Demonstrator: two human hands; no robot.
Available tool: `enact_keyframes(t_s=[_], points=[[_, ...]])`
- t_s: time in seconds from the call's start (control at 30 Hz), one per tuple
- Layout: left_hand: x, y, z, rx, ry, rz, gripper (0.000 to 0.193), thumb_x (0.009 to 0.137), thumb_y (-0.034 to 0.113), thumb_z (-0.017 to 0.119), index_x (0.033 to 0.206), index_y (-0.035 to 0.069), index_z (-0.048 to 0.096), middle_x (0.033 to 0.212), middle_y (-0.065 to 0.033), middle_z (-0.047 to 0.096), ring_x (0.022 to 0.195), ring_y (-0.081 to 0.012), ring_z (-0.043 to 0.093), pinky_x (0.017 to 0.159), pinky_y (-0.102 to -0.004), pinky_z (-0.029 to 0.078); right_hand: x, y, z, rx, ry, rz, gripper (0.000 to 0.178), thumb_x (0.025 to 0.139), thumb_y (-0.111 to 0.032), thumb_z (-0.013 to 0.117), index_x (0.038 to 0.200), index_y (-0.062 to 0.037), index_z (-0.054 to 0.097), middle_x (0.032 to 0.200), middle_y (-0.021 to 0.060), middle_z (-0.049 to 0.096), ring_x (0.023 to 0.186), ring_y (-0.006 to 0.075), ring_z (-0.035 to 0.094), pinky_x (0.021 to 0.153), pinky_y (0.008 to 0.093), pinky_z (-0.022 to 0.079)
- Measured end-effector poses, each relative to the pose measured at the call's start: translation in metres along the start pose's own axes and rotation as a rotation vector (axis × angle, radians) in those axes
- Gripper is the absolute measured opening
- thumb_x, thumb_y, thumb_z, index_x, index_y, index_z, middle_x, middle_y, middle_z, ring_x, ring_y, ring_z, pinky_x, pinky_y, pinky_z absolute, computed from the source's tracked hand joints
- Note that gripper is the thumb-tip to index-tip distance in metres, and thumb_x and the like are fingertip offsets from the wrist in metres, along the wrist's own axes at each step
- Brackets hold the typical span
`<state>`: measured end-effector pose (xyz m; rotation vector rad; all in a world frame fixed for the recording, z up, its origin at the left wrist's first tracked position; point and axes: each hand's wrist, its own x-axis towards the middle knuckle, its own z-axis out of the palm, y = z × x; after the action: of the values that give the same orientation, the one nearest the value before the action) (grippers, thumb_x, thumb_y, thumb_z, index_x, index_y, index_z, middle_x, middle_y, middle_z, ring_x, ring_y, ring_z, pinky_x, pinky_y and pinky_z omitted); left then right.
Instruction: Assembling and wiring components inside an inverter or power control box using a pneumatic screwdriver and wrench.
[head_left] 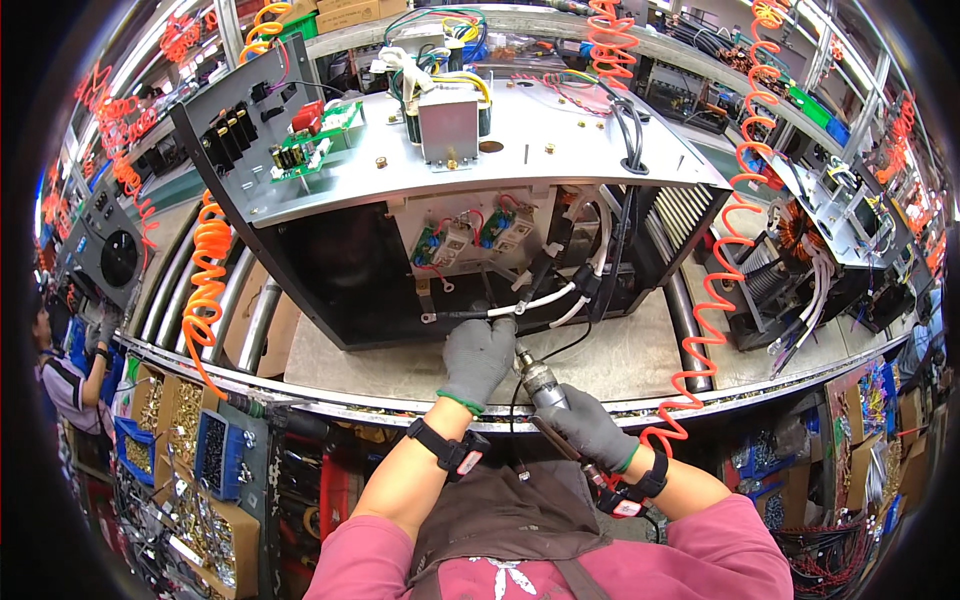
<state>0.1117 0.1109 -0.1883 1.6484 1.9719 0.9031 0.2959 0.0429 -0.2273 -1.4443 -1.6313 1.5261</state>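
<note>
In front of me, an open metal electrical chassis [310,295] lies on a roller line, its silver panel [370,130] uppermost. My right hand [588,428], in a grey glove, is wrapped round an air screwdriver [543,385] pointing up and left into the chassis. The gloved left hand [478,362] is closed at the chassis's lower front edge, beside the screwdriver's nose. What its fingertips pinch is hidden. Just beyond them run thick white cables [548,300] with black sleeving and a ring lug. Two small circuit boards [508,230] sit inside.
A transformer [449,130] and a green board [305,155] stand on the panel. Orange coiled hoses [208,265] hang on both sides. Another opened unit [800,260] is at right. Bins of screws [215,455] stand lower left. A co-worker [75,375] is at far left.
</note>
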Motion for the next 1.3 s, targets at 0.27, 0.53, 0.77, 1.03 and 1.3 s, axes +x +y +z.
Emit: enact_keyframes(t_s=[0.27, 0.53, 0.77, 1.03, 1.3], points=[[0.006, 0.002, -0.013, 0.212, -0.023, 0.059, 0.049, 0.081, 0.044, 0.049, 0.068, 0.000, 0.067, 0.068, -0.0240, 0.062, 0.070, -0.0404, 0.063, 0.067, -0.0465, 0.050, 0.009, -0.016, 0.004, -0.061, -0.005, -0.034, 0.034, 0.081, -0.027, 0.061, 0.098, 0.0008, 0.055, 0.081, 0.0056, 0.058, 0.072, 0.0109, 0.052, 0.065, 0.0274, 0.045], [0.012, -0.020, -0.006, 0.411, -0.009, 0.322, 0.026, 0.079, 0.034, 0.059, 0.071, 0.009, 0.064, 0.060, -0.0165, 0.059, 0.059, -0.0363, 0.061, 0.053, -0.0455, 0.048, 0.018, -0.030, 0.013, -0.100, 0.036, -0.044, 0.045, 0.078, -0.039, 0.063, 0.099, -0.0006, 0.056, 0.085, 0.0164, 0.063, 0.078, 0.0268, 0.061, 0.072, 0.0370, 0.047], [0.016, -0.024, -0.007, 0.463, 0.061, 0.423, 0.015, 0.076, 0.025, 0.060, 0.067, 0.013, 0.061, 0.057, -0.0123, 0.057, 0.051, -0.0329, 0.059, 0.044, -0.0434, 0.045, 0.021, -0.032, 0.014, -0.159, 0.067, -0.049, 0.045, 0.077, -0.040, 0.063, 0.097, -0.0002, 0.056, 0.086, 0.0191, 0.063, 0.080, 0.0317, 0.062, 0.072, 0.0387, 0.047], [0.018, -0.023, -0.011, 0.517, 0.102, 0.499, 0.018, 0.076, 0.022, 0.058, 0.063, 0.011, 0.060, 0.056, -0.0107, 0.057, 0.048, -0.0306, 0.058, 0.041, -0.0420, 0.044, 0.025, -0.032, 0.018, -0.104, 0.082, -0.087, 0.043, 0.077, -0.039, 0.063, 0.097, -0.0007, 0.058, 0.084, 0.0179, 0.063, 0.078, 0.0309, 0.062, 0.071, 0.0388, 0.047], [0.018, -0.024, -0.011, 0.556, 0.100, 0.536, 0.018, 0.076, 0.022, 0.059, 0.062, 0.012, 0.060, 0.054, -0.0090, 0.057, 0.047, -0.0296, 0.058, 0.040, -0.0411, 0.044, 0.021, -0.040, 0.019, -0.012, 0.060, -0.061, 0.036, 0.077, -0.031, 0.062, 0.097, -0.0004, 0.058, 0.081, 0.0126, 0.063, 0.073, 0.0217, 0.060, 0.068, 0.0345, 0.047]])
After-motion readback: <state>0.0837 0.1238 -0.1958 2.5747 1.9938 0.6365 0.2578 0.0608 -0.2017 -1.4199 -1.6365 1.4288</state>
